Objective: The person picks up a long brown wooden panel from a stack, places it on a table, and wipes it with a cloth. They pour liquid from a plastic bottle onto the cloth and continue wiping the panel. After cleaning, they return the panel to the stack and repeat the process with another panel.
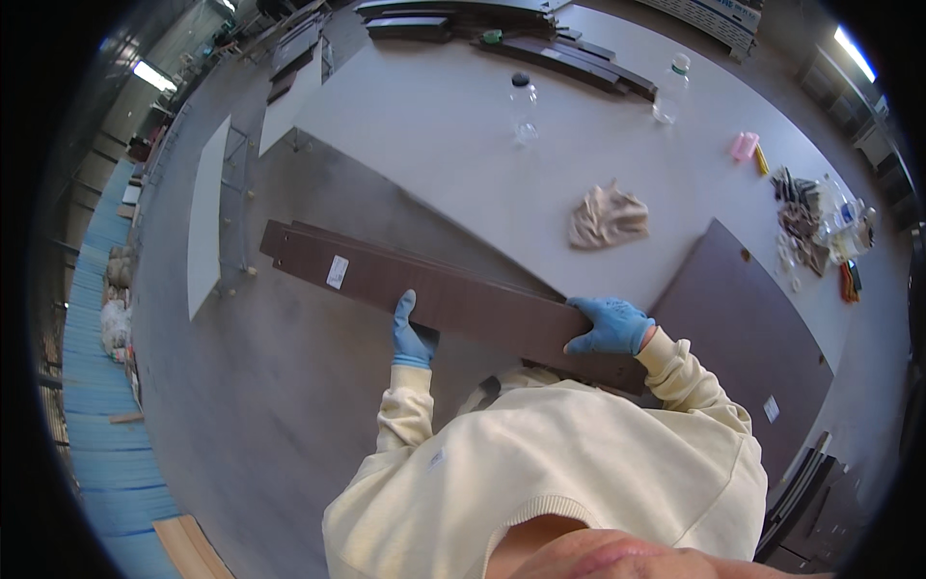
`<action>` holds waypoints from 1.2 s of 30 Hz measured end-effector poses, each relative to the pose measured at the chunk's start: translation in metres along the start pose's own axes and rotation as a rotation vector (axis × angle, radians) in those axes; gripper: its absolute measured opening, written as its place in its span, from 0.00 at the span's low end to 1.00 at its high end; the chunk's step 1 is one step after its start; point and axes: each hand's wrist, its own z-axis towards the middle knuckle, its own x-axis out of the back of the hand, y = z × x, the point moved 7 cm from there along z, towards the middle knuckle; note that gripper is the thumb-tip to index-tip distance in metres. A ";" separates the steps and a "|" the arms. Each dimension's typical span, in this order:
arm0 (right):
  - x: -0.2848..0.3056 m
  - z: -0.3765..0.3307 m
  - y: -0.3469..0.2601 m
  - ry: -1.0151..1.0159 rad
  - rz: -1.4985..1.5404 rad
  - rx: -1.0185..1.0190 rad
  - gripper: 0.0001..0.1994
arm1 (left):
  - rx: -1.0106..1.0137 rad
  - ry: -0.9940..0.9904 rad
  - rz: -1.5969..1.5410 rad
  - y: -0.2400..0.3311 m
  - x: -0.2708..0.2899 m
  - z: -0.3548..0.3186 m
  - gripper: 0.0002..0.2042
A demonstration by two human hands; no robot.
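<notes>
A long, narrow dark brown board lies across in front of me, tilted up toward the left, with the edge of at least one more board showing behind it. It carries a white label near its left end. My left hand, in a blue glove, grips the lower edge left of the middle; its thumb shows on the face and its other fingers are hidden beneath. Toward the other end, my right hand, gloved too, is closed over the upper edge beside the table.
A big pale table bears two plastic bottles, a crumpled cloth, dark strips and a pink item. A large brown panel rests at its right. White-topped stands are at the left.
</notes>
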 end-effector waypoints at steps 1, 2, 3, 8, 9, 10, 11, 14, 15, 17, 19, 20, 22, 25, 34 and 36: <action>0.014 0.030 -0.003 0.017 0.024 0.030 0.43 | -0.005 -0.011 0.023 0.017 -0.008 0.027 0.26; 0.021 0.056 -0.006 0.008 0.047 0.025 0.43 | 0.000 -0.003 0.044 0.032 -0.009 0.048 0.27; 0.031 0.083 -0.010 0.010 0.053 0.017 0.42 | -0.004 -0.008 0.069 0.050 -0.016 0.074 0.27; 0.077 0.209 -0.047 -0.030 0.047 0.036 0.45 | 0.051 -0.005 0.028 0.125 -0.026 0.184 0.26; 0.085 0.232 -0.054 -0.029 0.039 0.020 0.45 | 0.038 -0.025 0.036 0.139 -0.028 0.206 0.27; 0.094 0.255 -0.062 -0.006 0.035 0.022 0.45 | 0.025 -0.034 0.049 0.155 -0.029 0.230 0.27; 0.102 0.275 -0.067 0.009 0.028 0.000 0.45 | 0.012 -0.051 0.062 0.170 -0.030 0.255 0.28; 0.128 0.334 -0.096 0.229 -0.036 0.064 0.44 | 0.021 -0.038 0.082 0.215 -0.021 0.334 0.27; 0.135 0.351 -0.108 0.316 -0.068 0.089 0.44 | 0.039 -0.024 0.092 0.229 -0.016 0.359 0.27; 0.144 0.382 -0.136 0.446 -0.159 0.144 0.45 | 0.061 -0.017 0.087 0.261 -0.012 0.416 0.26; 0.148 0.409 -0.165 0.564 -0.254 0.175 0.46 | 0.087 -0.031 0.098 0.290 -0.013 0.464 0.25; 0.149 0.424 -0.179 0.607 -0.303 0.188 0.48 | 0.108 -0.030 0.104 0.302 -0.012 0.483 0.25; 0.153 0.456 -0.195 0.663 -0.343 0.138 0.48 | 0.125 -0.052 0.127 0.323 -0.019 0.521 0.25; 0.161 0.497 -0.201 0.692 -0.329 0.041 0.48 | 0.181 -0.083 0.167 0.342 -0.038 0.577 0.26; 0.209 0.590 -0.139 0.726 -0.346 -0.180 0.45 | 0.238 -0.116 0.220 0.330 -0.123 0.710 0.26; 0.226 0.611 -0.120 0.737 -0.341 -0.241 0.45 | 0.264 -0.144 0.226 0.325 -0.146 0.742 0.24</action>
